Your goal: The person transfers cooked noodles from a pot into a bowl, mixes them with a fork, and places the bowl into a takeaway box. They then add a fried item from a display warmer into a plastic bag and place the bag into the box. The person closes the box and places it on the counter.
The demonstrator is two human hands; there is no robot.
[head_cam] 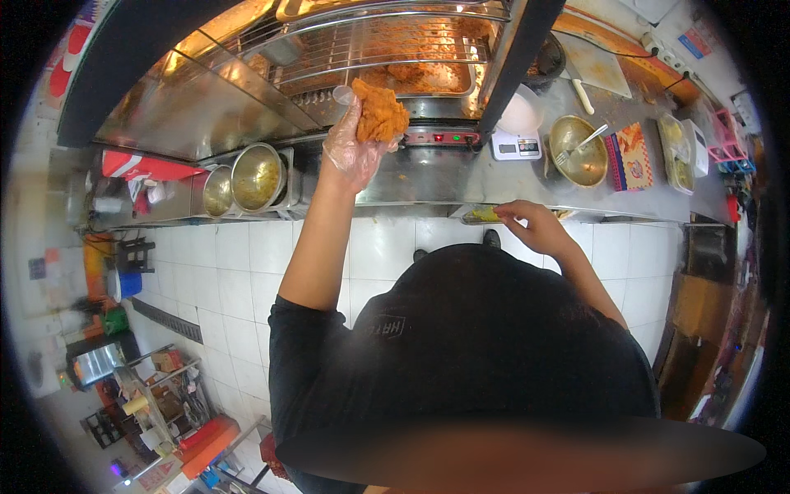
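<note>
My left hand, in a clear plastic glove, grips a piece of breaded fried chicken. It holds the piece up in front of a lit warming cabinet. Inside the cabinet, a metal tray bears more fried pieces and crumbs beneath a wire rack. Bare and holding nothing, my right hand hovers by the counter's front edge with its fingers apart. Close to its fingertips, a container with something yellow-green shows below that edge.
Two steel bowls stand on the counter at the left. Rightward are a white kitchen scale, a metal bowl with a fork, a printed food box, and a knife by a cutting board.
</note>
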